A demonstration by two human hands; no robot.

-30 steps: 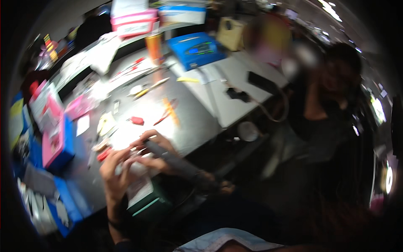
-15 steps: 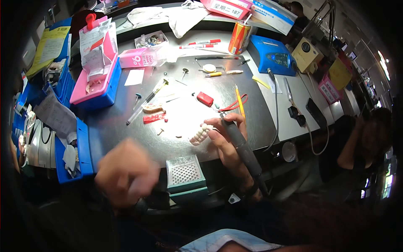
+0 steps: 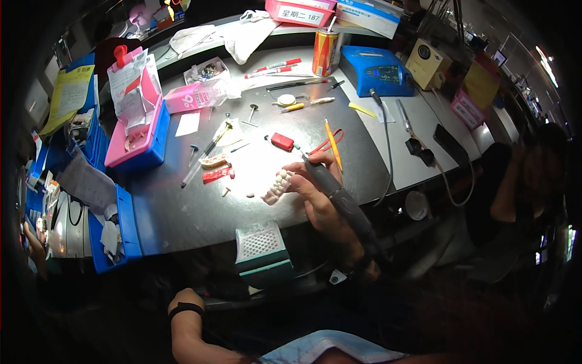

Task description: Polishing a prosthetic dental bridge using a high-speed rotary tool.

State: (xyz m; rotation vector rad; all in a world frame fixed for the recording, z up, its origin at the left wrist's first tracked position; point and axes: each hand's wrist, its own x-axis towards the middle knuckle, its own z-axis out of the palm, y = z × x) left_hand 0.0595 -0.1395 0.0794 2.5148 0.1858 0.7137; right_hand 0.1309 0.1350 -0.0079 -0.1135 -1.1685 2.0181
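My right hand (image 3: 318, 191) is closed round a grey rotary handpiece (image 3: 345, 203) at the front of the dark workbench (image 3: 182, 212). Its tip points up and left, and its cord runs back past my wrist. My fingertips touch a white dental model with a row of teeth (image 3: 277, 187) lying on the bench just left of the hand. My left forearm comes up from the lower edge with a black band on the wrist (image 3: 185, 310). Only a small part of my left hand (image 3: 180, 297) shows below the bench edge, in shadow, so its fingers cannot be made out.
A pale green perforated box (image 3: 259, 249) hangs at the bench front. Small burs, an orange pencil (image 3: 332, 144) and a red block (image 3: 282, 141) lie behind the model. A pink tray on a blue box (image 3: 136, 130) stands left, a blue control unit (image 3: 379, 71) far right. Another person (image 3: 515, 182) sits at right.
My left hand, raised and blurred at the bench front half a second ago, has dropped below the bench edge. My right hand still holds the handpiece by the dental model.
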